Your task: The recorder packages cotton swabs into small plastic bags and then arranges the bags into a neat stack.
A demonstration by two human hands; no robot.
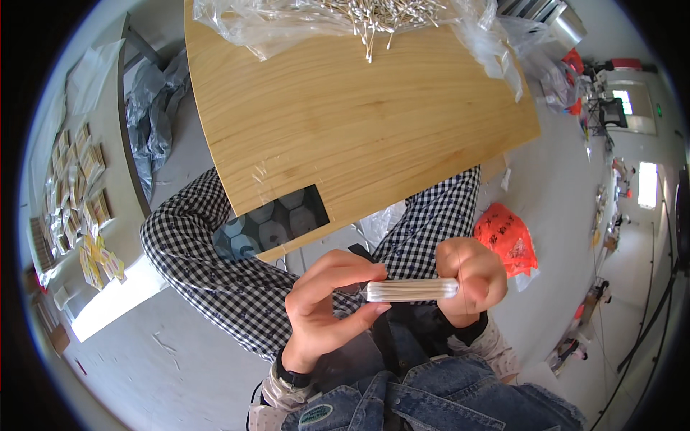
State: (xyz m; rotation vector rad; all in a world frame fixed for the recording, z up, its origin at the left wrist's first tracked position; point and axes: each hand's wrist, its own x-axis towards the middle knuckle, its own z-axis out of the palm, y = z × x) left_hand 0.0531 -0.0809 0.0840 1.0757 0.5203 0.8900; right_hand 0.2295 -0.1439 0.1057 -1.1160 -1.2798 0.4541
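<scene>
A small flat pack of cotton swabs [411,290], seemingly in a clear plastic sleeve, is held level above my lap, its white tips at both ends. My left hand [323,302] pinches the pack's left end between thumb and forefinger. The fingers of my right hand [471,280] are curled closed around its right end, partly covering it. Beyond both hands lies the near edge of a wooden table [359,115].
Loose cotton swabs [384,14] are heaped on clear plastic film [266,32] at the table's far edge. A dark hexagon-patterned panel [277,223] sits at its near left corner. Several swab packs [72,183] cover a side table at left. A red bag [505,241] lies on the right.
</scene>
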